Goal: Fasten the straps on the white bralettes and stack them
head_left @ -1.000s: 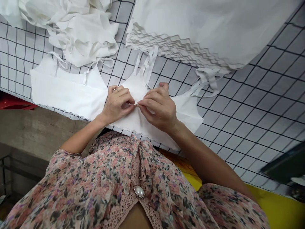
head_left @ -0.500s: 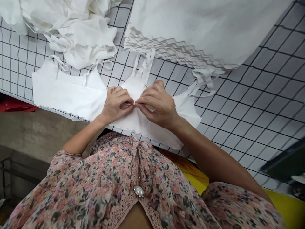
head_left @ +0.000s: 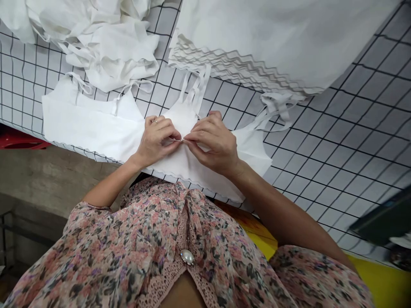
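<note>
A white strappy bra top [head_left: 218,171] lies spread near the table's front edge. Over its middle, the fingertips of my left hand [head_left: 159,139] and my right hand [head_left: 213,143] almost meet. Both hands are closed in a pinch on a tiny thin white strand [head_left: 180,140]; its exact kind is too small to make out. To the left, a second white bra top [head_left: 86,124] lies flat with its straps towards the pile behind, and my left hand rests by its right end.
Crumpled white garments [head_left: 109,47] are heaped at the back left. A stack of white wavy-edged fabric [head_left: 272,47] lies at the back right. The table has a black-and-white checked cloth [head_left: 324,141]. A dark object [head_left: 382,218] stands at the right, and a red stool [head_left: 19,139] at the left.
My hands stay pinched together at almost the same spot, with only a slight shift of the fingertips. The garments have not moved.
</note>
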`<state>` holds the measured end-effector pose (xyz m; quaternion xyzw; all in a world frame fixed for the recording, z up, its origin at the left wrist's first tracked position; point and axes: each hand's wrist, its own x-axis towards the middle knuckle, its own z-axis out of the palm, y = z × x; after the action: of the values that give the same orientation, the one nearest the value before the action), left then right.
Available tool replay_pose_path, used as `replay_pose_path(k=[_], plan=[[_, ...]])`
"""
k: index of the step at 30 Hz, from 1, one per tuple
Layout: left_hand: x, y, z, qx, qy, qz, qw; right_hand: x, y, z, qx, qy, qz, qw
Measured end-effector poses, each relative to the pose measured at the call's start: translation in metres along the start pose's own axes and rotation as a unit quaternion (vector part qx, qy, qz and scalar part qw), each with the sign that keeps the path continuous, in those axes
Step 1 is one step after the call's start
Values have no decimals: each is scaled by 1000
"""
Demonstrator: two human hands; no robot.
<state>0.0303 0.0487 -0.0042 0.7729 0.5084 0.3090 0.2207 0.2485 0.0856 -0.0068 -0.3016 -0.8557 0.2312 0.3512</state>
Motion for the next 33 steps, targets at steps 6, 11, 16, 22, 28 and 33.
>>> replay_pose_path(k=[6, 11, 16, 22, 28, 33], plan=[[1, 1, 0, 20, -24, -23, 999, -1, 1, 1, -10, 29, -22, 999], [1, 3, -1, 13, -23, -20, 999, -2, 1, 0, -12, 35, -26, 999], [2, 6, -5, 11, -43, -41, 998, -6, 1, -3, -41, -30, 31, 998], [3, 7, -7, 6, -61, -61, 996, -6, 0, -2, -48, -36, 40, 997], [0, 2, -6, -3, -56, -53, 997, -5, 3, -2, -46, -27, 11, 999], [-1, 0, -7, -28, -32, -30, 999, -4, 3, -5, -58, -53, 7, 997]])
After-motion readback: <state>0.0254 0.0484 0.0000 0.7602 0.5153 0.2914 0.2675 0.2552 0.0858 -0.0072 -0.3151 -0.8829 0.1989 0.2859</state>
